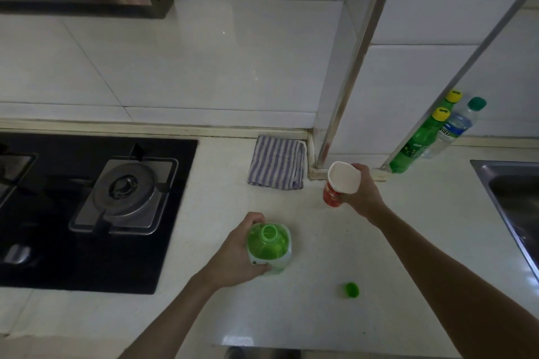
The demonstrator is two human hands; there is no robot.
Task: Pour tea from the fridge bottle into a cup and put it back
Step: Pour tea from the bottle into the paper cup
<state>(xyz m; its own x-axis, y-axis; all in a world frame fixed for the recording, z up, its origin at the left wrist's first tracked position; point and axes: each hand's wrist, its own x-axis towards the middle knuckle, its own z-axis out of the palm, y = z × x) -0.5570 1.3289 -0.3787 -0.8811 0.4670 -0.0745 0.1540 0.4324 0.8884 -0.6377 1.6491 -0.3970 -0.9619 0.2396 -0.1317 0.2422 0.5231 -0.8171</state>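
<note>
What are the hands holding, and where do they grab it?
The left hand grips the open green bottle round its body. The right hand holds the red paper cup by its side.

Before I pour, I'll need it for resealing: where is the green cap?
In the head view the green cap lies on the white counter, right of the open bottle the left hand holds.

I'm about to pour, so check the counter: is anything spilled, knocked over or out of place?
No spill shows on the counter. The one loose thing is the green cap, lying alone near the front edge, apart from the open bottle that the left hand grips. The cup in the right hand looks empty inside.
</note>
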